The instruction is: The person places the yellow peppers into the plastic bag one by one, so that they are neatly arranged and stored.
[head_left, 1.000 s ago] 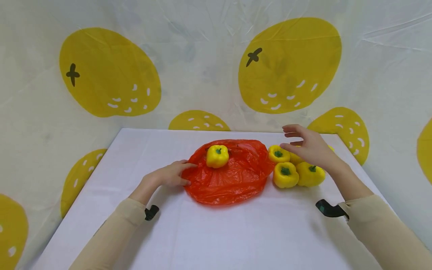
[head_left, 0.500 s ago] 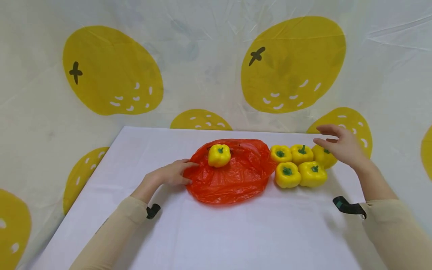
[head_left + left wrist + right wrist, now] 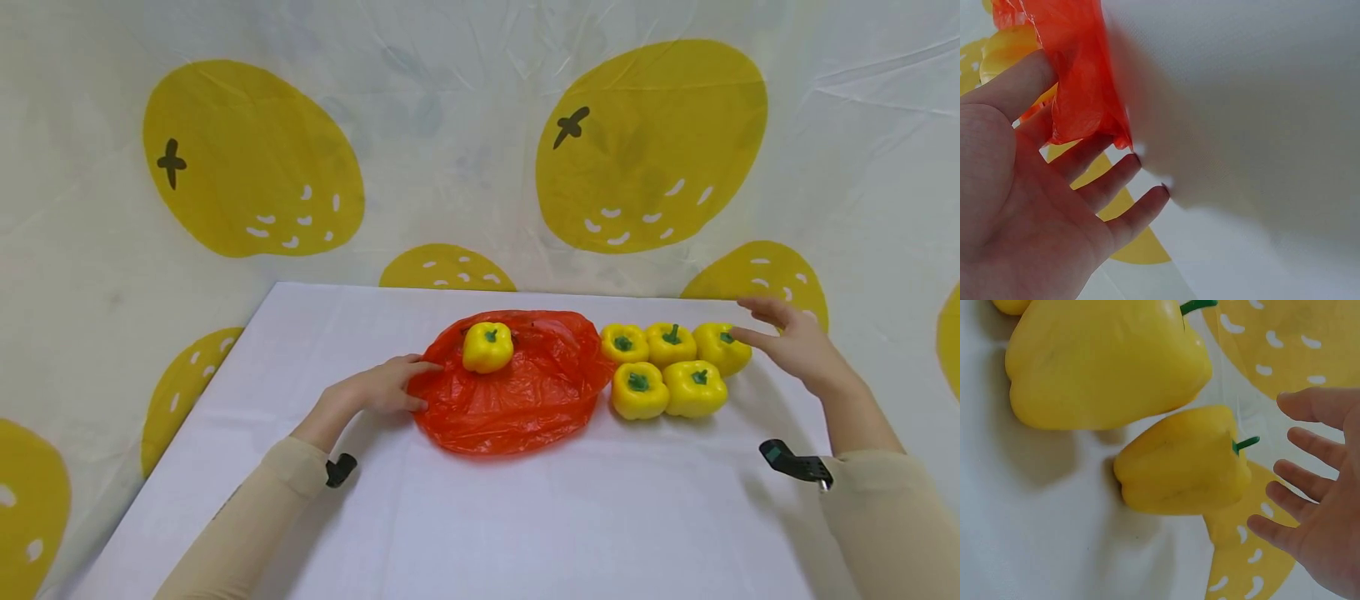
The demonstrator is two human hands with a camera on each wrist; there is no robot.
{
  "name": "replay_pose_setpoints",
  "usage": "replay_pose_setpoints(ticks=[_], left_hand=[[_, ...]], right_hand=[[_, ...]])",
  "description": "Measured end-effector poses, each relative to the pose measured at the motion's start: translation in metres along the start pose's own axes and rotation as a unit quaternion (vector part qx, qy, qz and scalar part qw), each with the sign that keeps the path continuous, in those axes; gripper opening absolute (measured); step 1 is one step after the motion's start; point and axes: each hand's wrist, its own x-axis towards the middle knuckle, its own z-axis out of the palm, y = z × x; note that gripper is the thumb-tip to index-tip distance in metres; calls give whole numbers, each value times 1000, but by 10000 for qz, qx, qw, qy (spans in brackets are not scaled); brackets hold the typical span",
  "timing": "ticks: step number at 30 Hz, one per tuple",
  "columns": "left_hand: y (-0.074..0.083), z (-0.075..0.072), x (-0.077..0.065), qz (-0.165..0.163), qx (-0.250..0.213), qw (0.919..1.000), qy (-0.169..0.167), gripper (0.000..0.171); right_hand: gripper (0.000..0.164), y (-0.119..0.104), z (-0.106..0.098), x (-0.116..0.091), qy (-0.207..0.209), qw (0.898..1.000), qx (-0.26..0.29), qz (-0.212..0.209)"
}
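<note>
A red plastic bag lies spread with its mouth up, and one yellow bell pepper sits in it. At its left edge my left hand holds the rim between thumb and fingers; the left wrist view shows the red film between them, the other fingers loose. Right of the bag stand several yellow bell peppers in two rows. My right hand hovers beside the rearmost right bell pepper, fingers spread. In the right wrist view a gap separates the fingers from the nearest bell pepper.
A white cloth covers the table, whose back edge meets a hanging curtain printed with large yellow fruit. Black wrist straps stick out from both sleeves.
My right hand has moved right, from above the pepper group to its far right side, uncovering the back row. The left hand, bag and peppers look unmoved.
</note>
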Motion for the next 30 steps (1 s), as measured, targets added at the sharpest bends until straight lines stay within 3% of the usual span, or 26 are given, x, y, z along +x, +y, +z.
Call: replay_pose_setpoints(ticks=[11,23,30], left_hand=[[0,0,-1,48,54,10000,-10,63],[2,-1,-3,33,14,10000,-2,63],[3,-2,-3,49,40,10000,-8,62]], right_hand=[[71,19,3,-2,-878,9956,184,-256],[74,25,8,0,-895,9952,43,-387],[74,28,9,3,-859,9960,-127,-220]])
